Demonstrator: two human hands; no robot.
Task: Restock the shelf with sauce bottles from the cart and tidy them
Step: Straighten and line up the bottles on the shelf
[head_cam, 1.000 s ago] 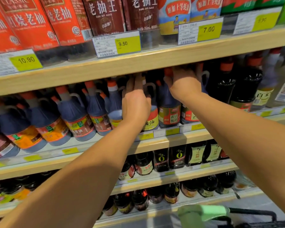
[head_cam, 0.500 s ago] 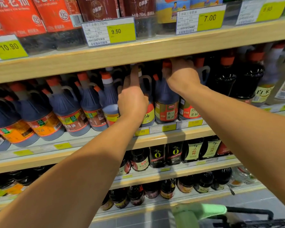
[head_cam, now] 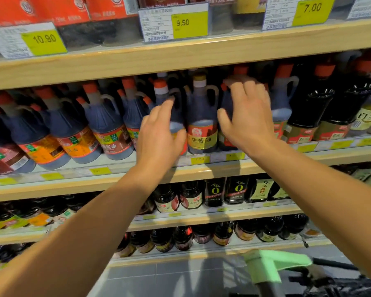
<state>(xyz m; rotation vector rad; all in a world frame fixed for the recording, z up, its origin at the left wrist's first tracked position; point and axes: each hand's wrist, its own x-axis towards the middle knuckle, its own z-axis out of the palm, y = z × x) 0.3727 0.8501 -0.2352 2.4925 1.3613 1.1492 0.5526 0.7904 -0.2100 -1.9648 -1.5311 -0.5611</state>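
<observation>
Both hands [head_cam: 159, 136] [head_cam: 247, 118] open, flanking bottle [head_cam: 201, 118] on wooden shelf [head_cam: 255, 166].

Your left hand [head_cam: 159, 133] and right hand [head_cam: 247, 116] reach into wooden shelf [head_cam: 201, 170], fingers loosely spread, flanking dark handled sauce bottle with yellow-red label [head_cam: 201, 116]. Grip on neighbouring bottles unclear through blur. Green-handled cart [head_cam: 272, 269] at lower right.
</observation>
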